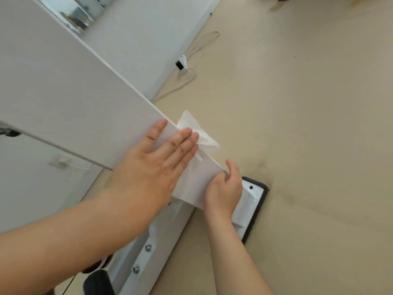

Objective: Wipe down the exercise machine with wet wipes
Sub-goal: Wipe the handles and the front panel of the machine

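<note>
The exercise machine's broad white panel (70, 107) runs from the upper left down to the centre. My left hand (157, 160) lies flat on its lower end, fingers straight, pressing a white wet wipe (204, 137) against the panel; the wipe's crumpled end sticks out past the panel's right edge. My right hand (225, 188) grips the panel's bottom right corner, thumb along the edge. Below the panel sits the machine's white base plate (253, 199) with a black rim and bolts.
Beige floor (297, 103) spreads to the right. A cable and a small white plug (182, 61) lie on the floor by a white wall (144, 50). A white bracket with bolts (142, 258) and a black roller (97, 282) sit at the bottom.
</note>
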Available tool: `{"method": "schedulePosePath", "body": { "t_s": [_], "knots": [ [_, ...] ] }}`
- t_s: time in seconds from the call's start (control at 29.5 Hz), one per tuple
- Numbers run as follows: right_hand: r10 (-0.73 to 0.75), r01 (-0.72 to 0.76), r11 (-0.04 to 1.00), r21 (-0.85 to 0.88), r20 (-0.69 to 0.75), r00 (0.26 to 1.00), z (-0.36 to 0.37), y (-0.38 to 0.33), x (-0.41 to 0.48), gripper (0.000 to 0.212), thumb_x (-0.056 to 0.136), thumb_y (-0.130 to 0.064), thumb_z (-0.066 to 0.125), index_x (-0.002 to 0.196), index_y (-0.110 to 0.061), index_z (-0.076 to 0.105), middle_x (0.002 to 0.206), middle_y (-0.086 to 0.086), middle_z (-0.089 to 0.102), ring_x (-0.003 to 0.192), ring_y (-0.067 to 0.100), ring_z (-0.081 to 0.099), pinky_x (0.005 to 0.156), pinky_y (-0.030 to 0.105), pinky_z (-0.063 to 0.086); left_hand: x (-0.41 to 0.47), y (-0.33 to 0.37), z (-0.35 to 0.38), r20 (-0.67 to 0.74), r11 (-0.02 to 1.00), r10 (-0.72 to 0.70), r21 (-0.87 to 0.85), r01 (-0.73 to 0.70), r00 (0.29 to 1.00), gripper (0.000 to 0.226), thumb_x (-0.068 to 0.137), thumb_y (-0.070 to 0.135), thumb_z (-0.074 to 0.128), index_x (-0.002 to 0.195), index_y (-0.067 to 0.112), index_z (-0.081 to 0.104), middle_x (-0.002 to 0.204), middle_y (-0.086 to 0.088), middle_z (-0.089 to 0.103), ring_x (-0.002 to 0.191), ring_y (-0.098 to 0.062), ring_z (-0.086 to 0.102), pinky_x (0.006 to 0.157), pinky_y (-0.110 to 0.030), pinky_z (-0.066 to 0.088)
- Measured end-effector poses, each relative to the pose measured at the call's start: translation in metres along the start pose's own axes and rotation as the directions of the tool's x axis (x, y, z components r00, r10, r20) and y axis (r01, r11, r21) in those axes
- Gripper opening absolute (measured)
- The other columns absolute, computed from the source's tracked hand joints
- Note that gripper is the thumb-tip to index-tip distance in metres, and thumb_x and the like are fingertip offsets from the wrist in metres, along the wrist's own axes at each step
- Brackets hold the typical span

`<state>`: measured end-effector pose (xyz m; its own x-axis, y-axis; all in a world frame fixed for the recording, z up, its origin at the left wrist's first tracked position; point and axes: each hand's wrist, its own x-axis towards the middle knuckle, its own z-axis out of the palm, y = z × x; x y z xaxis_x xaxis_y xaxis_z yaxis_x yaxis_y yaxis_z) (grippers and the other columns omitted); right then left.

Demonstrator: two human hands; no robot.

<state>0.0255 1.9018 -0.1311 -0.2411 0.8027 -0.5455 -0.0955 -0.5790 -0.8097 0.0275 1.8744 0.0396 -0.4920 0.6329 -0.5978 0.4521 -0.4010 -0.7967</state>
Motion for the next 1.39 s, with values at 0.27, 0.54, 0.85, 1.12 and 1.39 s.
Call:
{"method": "schedulePosePath", "body": {
  "t_s": [0.27,0.54,0.85,1.12,1.39],
  "knots": [
    [-0.354,0.325,0.873,0.364,0.016,0.935,0.031,-0.097,-0.049,0.046,0.085,-0.024,0.039,0.126,-0.024,0.060,0.128,-0.008,0.060,0.121,0.007,0.054,0.106,0.028,0.041,-0.031,-0.042,0.014,-0.140,0.976,-0.203,-0.107,0.189,0.969,0.067,0.102,0.019,0.013,0.133,-0.003,-0.042,0.133,-0.021,-0.053,0.113,-0.035,-0.053,0.088,-0.055,-0.039],
    [-0.568,0.534,0.787,0.310,0.026,0.822,0.006,-0.120,-0.060,0.054,0.084,-0.014,0.038,0.134,-0.023,0.054,0.143,-0.007,0.051,0.135,0.002,0.041,0.115,0.031,0.033,-0.033,-0.047,0.015,-0.199,0.972,-0.234,-0.075,0.223,0.952,0.083,0.099,0.039,0.033,0.143,0.008,-0.031,0.153,-0.010,-0.035,0.142,-0.027,-0.030,0.097,-0.055,-0.030],
    [-0.837,0.881,0.457,0.120,0.393,0.380,0.041,-0.129,-0.123,0.057,0.100,-0.028,0.033,0.154,-0.022,0.015,0.162,-0.007,0.009,0.149,0.003,0.001,0.122,0.043,0.012,-0.114,-0.092,0.005,-0.194,0.750,-0.638,-0.376,0.544,0.745,0.078,0.101,0.030,0.023,0.135,0.004,-0.043,0.139,-0.013,-0.053,0.129,-0.028,-0.046,0.102,-0.057,-0.028],
    [-0.813,0.818,0.563,0.115,0.254,0.524,0.024,-0.164,-0.149,0.055,0.096,-0.009,0.034,0.150,-0.020,0.031,0.159,-0.002,0.026,0.148,0.010,0.021,0.121,0.029,0.018,-0.127,-0.115,-0.004,-0.212,0.812,-0.456,-0.498,0.306,0.864,0.070,0.087,0.022,0.007,0.144,0.005,-0.031,0.149,-0.011,-0.042,0.137,-0.026,-0.040,0.104,-0.050,-0.032],
    [-0.211,0.457,0.794,-0.401,0.523,0.826,0.055,-0.237,-0.221,0.073,0.102,-0.051,0.025,0.148,-0.026,-0.026,0.157,-0.007,-0.032,0.143,0.005,-0.029,0.121,0.049,-0.007,-0.191,-0.214,-0.030,-0.185,0.841,-0.301,-0.513,0.169,0.936,0.069,0.102,0.031,0.027,0.150,0.006,-0.015,0.157,-0.009,-0.028,0.143,-0.023,-0.029,0.108,-0.048,-0.024]
  ]
}}
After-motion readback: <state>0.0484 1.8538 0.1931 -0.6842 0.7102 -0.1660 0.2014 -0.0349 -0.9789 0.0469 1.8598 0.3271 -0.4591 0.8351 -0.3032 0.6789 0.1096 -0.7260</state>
